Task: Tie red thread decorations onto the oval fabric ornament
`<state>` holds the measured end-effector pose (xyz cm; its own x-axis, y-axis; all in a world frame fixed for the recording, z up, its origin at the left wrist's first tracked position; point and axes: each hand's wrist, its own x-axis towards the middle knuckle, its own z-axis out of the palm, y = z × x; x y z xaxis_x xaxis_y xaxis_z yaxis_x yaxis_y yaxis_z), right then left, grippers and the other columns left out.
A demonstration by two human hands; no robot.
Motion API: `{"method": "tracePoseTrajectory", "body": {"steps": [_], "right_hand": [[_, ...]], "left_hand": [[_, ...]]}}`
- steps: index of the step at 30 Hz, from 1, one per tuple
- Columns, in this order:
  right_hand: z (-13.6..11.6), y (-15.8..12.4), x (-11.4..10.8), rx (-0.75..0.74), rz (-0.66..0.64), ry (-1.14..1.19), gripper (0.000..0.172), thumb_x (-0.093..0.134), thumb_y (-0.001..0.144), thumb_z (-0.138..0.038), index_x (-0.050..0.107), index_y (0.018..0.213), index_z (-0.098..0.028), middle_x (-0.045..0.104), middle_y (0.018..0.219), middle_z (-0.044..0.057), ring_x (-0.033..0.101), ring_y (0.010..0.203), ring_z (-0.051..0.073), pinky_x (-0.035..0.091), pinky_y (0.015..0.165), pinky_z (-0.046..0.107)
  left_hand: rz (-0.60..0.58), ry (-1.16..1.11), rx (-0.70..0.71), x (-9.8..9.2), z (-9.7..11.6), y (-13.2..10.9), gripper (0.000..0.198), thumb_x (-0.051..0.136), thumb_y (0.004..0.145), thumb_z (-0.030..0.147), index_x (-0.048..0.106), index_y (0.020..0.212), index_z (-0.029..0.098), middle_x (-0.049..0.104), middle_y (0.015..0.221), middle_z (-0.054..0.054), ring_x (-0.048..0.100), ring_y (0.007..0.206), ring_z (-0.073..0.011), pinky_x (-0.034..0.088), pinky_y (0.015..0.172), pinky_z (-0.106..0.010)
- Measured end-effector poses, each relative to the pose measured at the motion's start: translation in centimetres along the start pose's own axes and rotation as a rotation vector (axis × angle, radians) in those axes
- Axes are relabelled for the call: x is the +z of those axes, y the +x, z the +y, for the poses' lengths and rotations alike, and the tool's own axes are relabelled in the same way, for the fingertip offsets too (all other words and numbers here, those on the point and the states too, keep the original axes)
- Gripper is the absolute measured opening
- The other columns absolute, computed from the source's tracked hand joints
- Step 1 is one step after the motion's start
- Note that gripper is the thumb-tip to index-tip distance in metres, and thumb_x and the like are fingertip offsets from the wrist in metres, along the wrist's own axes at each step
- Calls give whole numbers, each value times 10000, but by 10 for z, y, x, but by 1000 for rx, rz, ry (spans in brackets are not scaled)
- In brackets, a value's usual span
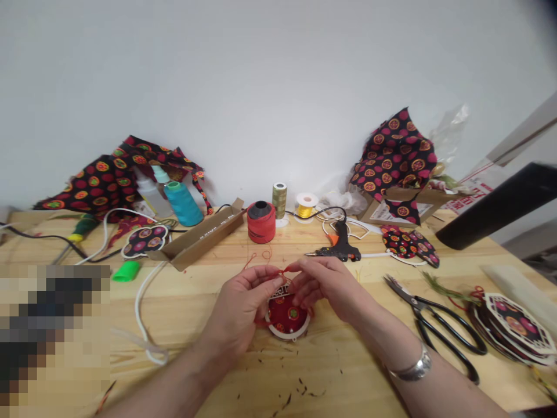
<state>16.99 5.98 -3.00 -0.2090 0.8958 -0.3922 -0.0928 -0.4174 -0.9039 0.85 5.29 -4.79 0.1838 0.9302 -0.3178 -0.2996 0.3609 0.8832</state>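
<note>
My left hand and my right hand meet over a small round ornament with red patterned fabric in a white frame, held just above the wooden table. Both hands pinch a thin red cord at the ornament's top, fingers closed. The cord runs back toward a red spool standing behind the hands. A silver bracelet is on my right wrist.
Black scissors lie to the right, a stack of finished ornaments beyond them. A black glue gun, yellow and gold spools, a teal spool, a cardboard strip, white rope and patterned fabric crowd the back.
</note>
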Motion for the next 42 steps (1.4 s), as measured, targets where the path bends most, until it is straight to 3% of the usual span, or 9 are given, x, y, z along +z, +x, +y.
{"method": "tracePoseTrajectory", "body": {"steps": [8, 16, 27, 34, 38, 42], "right_hand": [[6, 2, -1, -100, -153, -69, 280, 706, 676, -353, 682, 836, -125, 654, 644, 16, 583, 476, 76, 484, 476, 195], [5, 2, 0, -97, -82, -194, 291, 708, 647, -386, 607, 601, -117, 571, 482, -8, 492, 389, 69, 376, 386, 189], [0, -1, 3, -116, -33, -109, 226, 665, 673, -321, 599, 629, -109, 607, 559, 11, 548, 499, 83, 430, 511, 207], [0, -3, 3, -60, -93, 45, 148, 635, 658, -242, 594, 739, -126, 635, 647, 19, 634, 567, 145, 495, 558, 271], [3, -1, 1, -69, -158, 0, 246, 659, 705, -340, 626, 823, -127, 640, 680, 22, 618, 544, 122, 476, 520, 241], [4, 0, 2, -74, -119, -39, 373, 747, 627, -341, 638, 907, -119, 640, 660, 7, 544, 496, 76, 441, 507, 217]], "left_hand": [[-7, -13, -9, 1, 2, -1, 166, 725, 670, 216, 646, 801, 153, 508, 461, 81, 326, 359, -15, 251, 354, -125], [6, -37, -11, 2, 3, -1, 189, 748, 640, 210, 650, 789, 147, 503, 437, 85, 320, 346, -9, 248, 349, -119], [-11, -20, -11, 1, 0, -1, 172, 731, 676, 211, 645, 813, 155, 510, 467, 83, 315, 365, -12, 248, 351, -116], [-24, -9, -16, 3, 2, -1, 169, 736, 667, 224, 659, 802, 157, 485, 438, 91, 311, 347, -10, 234, 345, -120], [-26, -6, -16, 4, 4, -3, 153, 729, 671, 219, 658, 790, 156, 483, 438, 91, 314, 352, -13, 230, 352, -126], [-36, -3, -2, 3, 3, -4, 167, 730, 670, 220, 657, 805, 154, 484, 447, 87, 311, 364, -18, 230, 366, -138]]}}
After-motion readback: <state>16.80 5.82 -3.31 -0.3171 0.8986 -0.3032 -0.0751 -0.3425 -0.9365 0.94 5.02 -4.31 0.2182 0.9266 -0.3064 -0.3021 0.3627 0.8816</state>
